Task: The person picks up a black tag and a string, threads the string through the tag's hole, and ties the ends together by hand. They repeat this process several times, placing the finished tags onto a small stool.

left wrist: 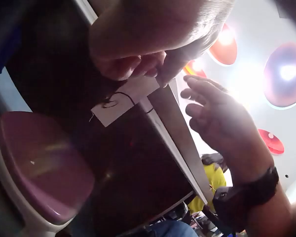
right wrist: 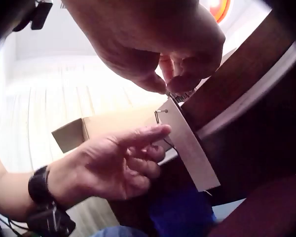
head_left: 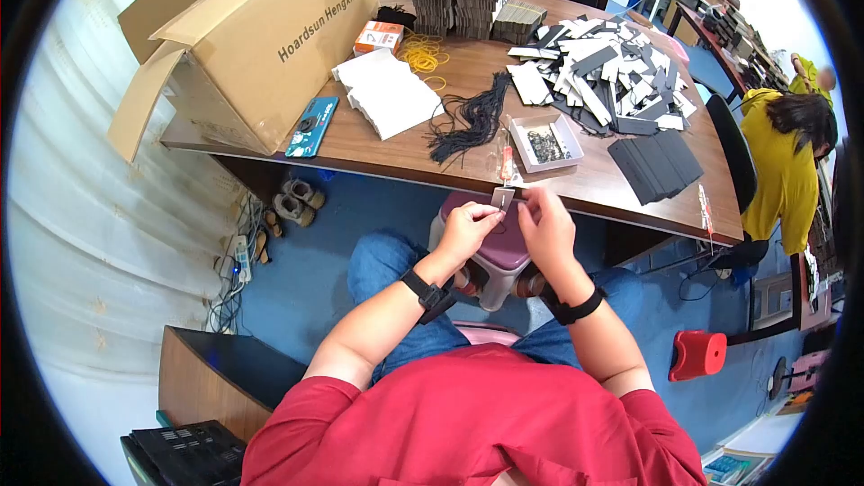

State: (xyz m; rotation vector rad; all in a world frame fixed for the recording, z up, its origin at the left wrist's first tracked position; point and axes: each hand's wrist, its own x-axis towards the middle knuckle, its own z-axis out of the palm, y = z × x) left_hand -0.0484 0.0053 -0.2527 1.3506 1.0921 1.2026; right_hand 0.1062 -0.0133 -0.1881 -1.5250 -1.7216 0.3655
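Note:
My left hand (head_left: 472, 229) pinches a narrow white hang tag (head_left: 504, 199) at the table's front edge. In the right wrist view, a thin black cord (right wrist: 157, 117) runs by a small hole near the tag's upper end, beside the left thumb; the tag (right wrist: 190, 153) slants downward. The left wrist view shows a loop of black cord (left wrist: 121, 94) over the tag's face. My right hand (head_left: 547, 229) is raised just right of the tag, its fingers loosely bent and apart from it in the left wrist view. A white tray (head_left: 546, 142) of small metal pieces sits beyond the hands.
On the table (head_left: 360, 162) lie black cords (head_left: 472, 117), white sheets (head_left: 391, 90), yellow rubber bands (head_left: 421, 54), a heap of black and white tags (head_left: 612, 72) and black cards (head_left: 655, 166). A large carton (head_left: 270, 45) stands left. A stool (head_left: 495, 247) is below the hands.

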